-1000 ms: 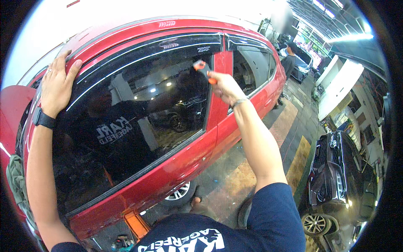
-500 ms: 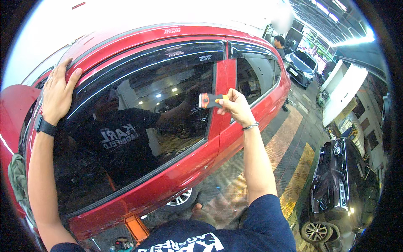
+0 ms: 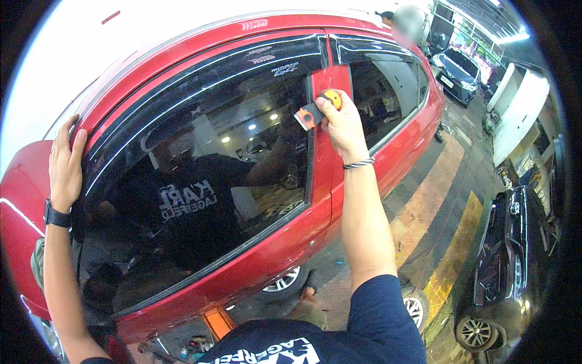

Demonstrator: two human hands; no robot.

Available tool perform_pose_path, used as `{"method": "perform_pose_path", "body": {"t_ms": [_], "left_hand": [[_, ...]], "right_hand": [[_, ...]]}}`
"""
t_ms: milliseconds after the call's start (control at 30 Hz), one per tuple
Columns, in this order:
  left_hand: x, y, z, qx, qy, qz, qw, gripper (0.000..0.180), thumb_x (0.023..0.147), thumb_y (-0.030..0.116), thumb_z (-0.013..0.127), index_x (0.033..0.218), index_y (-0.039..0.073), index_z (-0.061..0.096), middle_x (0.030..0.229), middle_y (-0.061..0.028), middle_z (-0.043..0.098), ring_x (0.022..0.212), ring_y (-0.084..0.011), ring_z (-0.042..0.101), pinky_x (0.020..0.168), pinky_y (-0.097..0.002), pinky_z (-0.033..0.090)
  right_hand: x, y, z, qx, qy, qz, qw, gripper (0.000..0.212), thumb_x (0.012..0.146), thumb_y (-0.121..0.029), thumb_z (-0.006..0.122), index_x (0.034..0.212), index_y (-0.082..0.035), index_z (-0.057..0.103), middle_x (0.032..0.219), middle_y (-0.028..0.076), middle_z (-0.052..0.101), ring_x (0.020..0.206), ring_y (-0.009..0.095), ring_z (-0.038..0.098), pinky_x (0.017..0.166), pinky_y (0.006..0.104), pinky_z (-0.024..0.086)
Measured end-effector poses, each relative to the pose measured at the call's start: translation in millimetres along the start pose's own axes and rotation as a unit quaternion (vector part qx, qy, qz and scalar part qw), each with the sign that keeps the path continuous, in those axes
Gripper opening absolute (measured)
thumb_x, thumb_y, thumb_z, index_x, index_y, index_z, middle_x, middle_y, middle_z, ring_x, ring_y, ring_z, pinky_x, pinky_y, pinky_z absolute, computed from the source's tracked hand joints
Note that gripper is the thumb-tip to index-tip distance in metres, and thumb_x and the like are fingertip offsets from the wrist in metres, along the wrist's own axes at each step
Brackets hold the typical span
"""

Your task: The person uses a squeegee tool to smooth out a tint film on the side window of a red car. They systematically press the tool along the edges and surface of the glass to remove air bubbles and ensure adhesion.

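My right hand (image 3: 345,124) grips a short scraper (image 3: 309,117) with a black and orange body and a pale blade edge. Its blade points down and left, by the rear edge of the dark front door window (image 3: 218,158) of a red car; whether it touches the glass I cannot tell. My left hand (image 3: 66,167) lies open with fingers stretched along the red frame (image 3: 91,136) at the window's front edge, holding nothing. A black visor strip (image 3: 242,54) runs along the window's top. The glass reflects a person in a dark printed shirt.
Beneath the door are a car wheel (image 3: 285,278), an orange metal piece (image 3: 218,321) and tools (image 3: 195,346) on the grid floor. A black car (image 3: 503,261) stands at right, a grey car (image 3: 458,76) farther back. Part of another person's head (image 3: 386,18) shows beyond the roof.
The scraper has risen slightly along the window's rear edge, and its blade has tilted downward. My left hand stays on the frame. The whole view has shifted a little.
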State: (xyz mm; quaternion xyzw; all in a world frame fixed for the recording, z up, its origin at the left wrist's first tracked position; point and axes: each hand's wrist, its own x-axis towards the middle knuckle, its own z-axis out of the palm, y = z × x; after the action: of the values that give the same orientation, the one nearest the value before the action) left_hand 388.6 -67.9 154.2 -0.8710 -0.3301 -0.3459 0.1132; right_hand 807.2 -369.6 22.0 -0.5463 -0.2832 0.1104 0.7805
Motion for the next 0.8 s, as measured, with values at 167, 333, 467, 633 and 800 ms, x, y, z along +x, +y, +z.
{"method": "perform_pose_path", "body": {"t_ms": [167, 333, 467, 633, 800], "left_hand": [[2.6, -6.2, 4.6, -0.014, -0.003, 0.016, 1.0, 0.053, 0.106, 0.043, 0.04, 0.141, 0.005, 0.051, 0.141, -0.0215, 0.055, 0.133, -0.0352, 0.05, 0.112, -0.0427, 0.035], [4.9, -7.7, 4.6, -0.013, -0.001, 0.026, 1.0, 0.051, 0.107, 0.041, 0.04, 0.141, 0.005, 0.051, 0.141, -0.0212, 0.055, 0.133, -0.0347, 0.05, 0.113, -0.0424, 0.034], [3.0, -0.9, 1.6, -0.025, -0.005, 0.019, 0.999, 0.052, 0.107, 0.041, 0.038, 0.142, 0.005, 0.05, 0.142, -0.0204, 0.054, 0.134, -0.0339, 0.049, 0.113, -0.0419, 0.033], [4.9, -7.7, 6.1, -0.019, -0.009, 0.022, 1.0, 0.052, 0.107, 0.041, 0.037, 0.142, 0.005, 0.05, 0.142, -0.0194, 0.054, 0.135, -0.0335, 0.049, 0.114, -0.0416, 0.033], [3.4, -11.9, 5.1, -0.012, -0.001, 0.035, 0.999, 0.053, 0.107, 0.041, 0.037, 0.142, 0.004, 0.05, 0.142, -0.0198, 0.054, 0.134, -0.0339, 0.049, 0.114, -0.0414, 0.034]], "right_hand": [[13.4, 12.9, -11.3, -0.013, -0.021, -0.053, 0.998, 0.02, 0.094, -0.014, 0.07, 0.109, -0.003, 0.062, 0.083, 0.001, 0.065, 0.06, 0.006, 0.057, 0.052, 0.0218, 0.045], [24.0, 12.4, -6.1, -0.013, 0.027, -0.113, 0.993, 0.019, 0.096, -0.015, 0.068, 0.108, -0.002, 0.061, 0.082, 0.002, 0.067, 0.062, 0.007, 0.062, 0.053, 0.0216, 0.047], [21.8, 11.3, 1.3, -0.076, 0.016, -0.111, 0.991, 0.019, 0.096, -0.015, 0.068, 0.109, -0.002, 0.061, 0.086, 0.004, 0.067, 0.067, 0.01, 0.063, 0.058, 0.0238, 0.048], [25.4, 8.4, 4.9, -0.207, 0.056, -0.213, 0.953, 0.024, 0.093, -0.015, 0.069, 0.109, 0.0, 0.061, 0.093, 0.012, 0.068, 0.087, 0.019, 0.065, 0.08, 0.0326, 0.051], [10.2, -0.1, 23.6, -0.275, 0.039, -0.275, 0.92, 0.025, 0.092, -0.017, 0.069, 0.109, -0.001, 0.06, 0.09, 0.012, 0.067, 0.082, 0.02, 0.064, 0.077, 0.0336, 0.051]]}}
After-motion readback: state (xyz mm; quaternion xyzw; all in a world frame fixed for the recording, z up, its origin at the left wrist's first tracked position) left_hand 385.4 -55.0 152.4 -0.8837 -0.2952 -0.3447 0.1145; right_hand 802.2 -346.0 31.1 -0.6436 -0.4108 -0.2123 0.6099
